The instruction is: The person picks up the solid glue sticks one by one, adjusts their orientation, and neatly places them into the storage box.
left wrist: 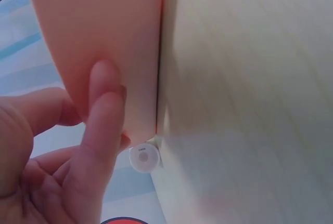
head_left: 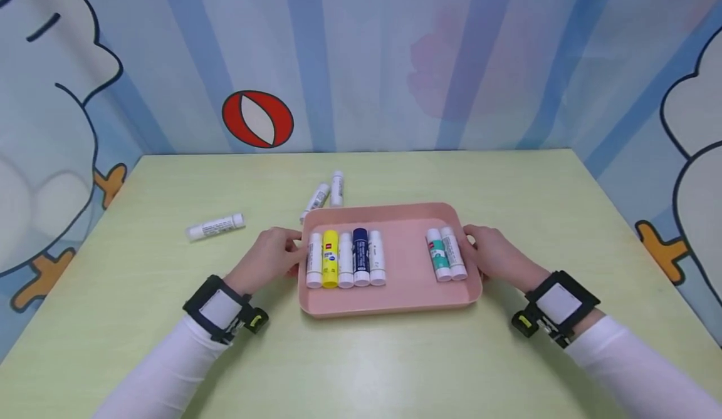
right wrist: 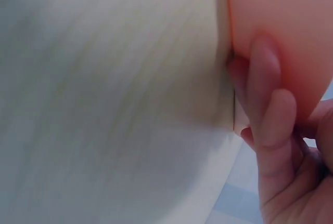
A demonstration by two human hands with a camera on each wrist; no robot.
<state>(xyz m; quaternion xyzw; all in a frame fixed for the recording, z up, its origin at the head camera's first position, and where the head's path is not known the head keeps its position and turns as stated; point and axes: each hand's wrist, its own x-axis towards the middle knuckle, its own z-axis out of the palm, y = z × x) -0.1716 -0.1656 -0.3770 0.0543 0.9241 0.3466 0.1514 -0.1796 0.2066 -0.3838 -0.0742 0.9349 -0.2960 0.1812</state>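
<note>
A pink tray (head_left: 406, 262) lies between my two hands on the table. My left hand (head_left: 269, 253) grips its left end, thumb at the rim and fingers against the outer wall, as the left wrist view shows. At the opposite end my right hand (head_left: 491, 253) pinches the rim in the same manner, fingertips pressed on the outside wall. Inside the tray, several glue sticks stand side by side at the left, among them a yellow one (head_left: 329, 259) and a dark blue one (head_left: 361, 257). A green-labelled glue stick (head_left: 438, 255) and a white one (head_left: 454, 253) lie at the right.
Left of the tray a white glue stick (head_left: 215, 227) lies alone on the pale table (head_left: 383, 369). Just behind the tray's back left corner are two more, a tilted glue stick (head_left: 317, 199) and a straighter glue stick (head_left: 336, 189). A printed backdrop (head_left: 361, 62) rises behind the table.
</note>
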